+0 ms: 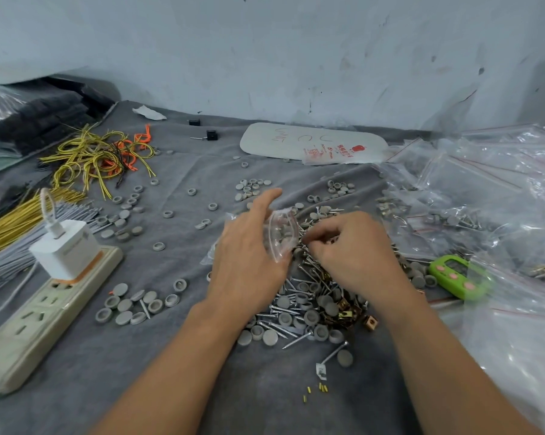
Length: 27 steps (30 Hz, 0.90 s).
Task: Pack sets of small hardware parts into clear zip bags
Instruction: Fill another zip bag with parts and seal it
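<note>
I am holding a small clear plastic zip bag [282, 235] in my left hand [249, 252], gripping it between my thumb and curled fingers while my index finger is pointing out straight toward the far side. A few grey caps are showing through the bag's film. The bag is sitting at the far-left edge of a heap of silver screws, grey round plastic caps and brass clips [315, 306], which is lying in the middle of the grey cloth [177, 356] covering the bench.

My right hand [355, 255] is resting on the heap just right of the bag, its fingers curling down among the screws; I cannot tell whether they are pinching anything.

Loose grey round caps [133, 304] are lying scattered over the cloth to the left. At the near left a beige power strip [39, 321] is carrying a white plug-in charger [65, 249], and beyond it a tangle of yellow and orange wire ties [92, 158] is spreading out. To the right a bright green timer with pink buttons [461, 276] is lying beside a drift of clear zip bags with red seal lines [484, 177]. At the far side a white oval card with red print [312, 142] is lying flat.
</note>
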Available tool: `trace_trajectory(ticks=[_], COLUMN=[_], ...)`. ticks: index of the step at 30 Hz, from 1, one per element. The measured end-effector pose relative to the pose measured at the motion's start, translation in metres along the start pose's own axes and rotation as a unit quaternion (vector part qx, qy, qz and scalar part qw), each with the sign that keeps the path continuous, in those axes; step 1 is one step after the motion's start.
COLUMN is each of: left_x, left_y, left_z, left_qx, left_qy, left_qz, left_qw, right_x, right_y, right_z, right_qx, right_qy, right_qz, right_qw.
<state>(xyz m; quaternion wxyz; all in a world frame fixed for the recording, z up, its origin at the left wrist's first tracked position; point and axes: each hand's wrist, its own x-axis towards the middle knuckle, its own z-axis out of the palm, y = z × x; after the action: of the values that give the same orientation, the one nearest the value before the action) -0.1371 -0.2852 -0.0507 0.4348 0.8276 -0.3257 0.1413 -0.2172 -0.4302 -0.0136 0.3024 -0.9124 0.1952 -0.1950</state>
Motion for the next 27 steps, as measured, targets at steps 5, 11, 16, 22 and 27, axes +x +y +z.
trace_trajectory(ticks=[5,11,16,22,27], left_x=[-0.001,-0.007,0.008,0.017,0.023], left_y=[0.001,0.009,-0.001,-0.024,-0.030], left_z=[0.001,-0.005,-0.020,-0.030,-0.031], left_qx=[-0.074,-0.245,-0.232,-0.206,-0.270], left_qy=[-0.104,-0.126,0.159,0.188,0.201], left_qz=[0.033,0.003,-0.199,-0.348,-0.372], left_qw=[0.991,0.961,0.939,0.895,0.865], right_x=[-0.002,-0.003,0.000,0.004,0.004], right_y=[-0.009,-0.013,-0.005,0.001,0.002], right_z=[0.010,0.015,0.007,0.013,0.013], right_qx=[0.255,0.342,0.283,0.255,0.265], right_qy=[-0.087,-0.092,-0.058,-0.045,-0.027], right_qz=[0.006,0.062,0.069,0.107,0.120], right_qw=[0.963,0.933,0.955,0.960,0.956])
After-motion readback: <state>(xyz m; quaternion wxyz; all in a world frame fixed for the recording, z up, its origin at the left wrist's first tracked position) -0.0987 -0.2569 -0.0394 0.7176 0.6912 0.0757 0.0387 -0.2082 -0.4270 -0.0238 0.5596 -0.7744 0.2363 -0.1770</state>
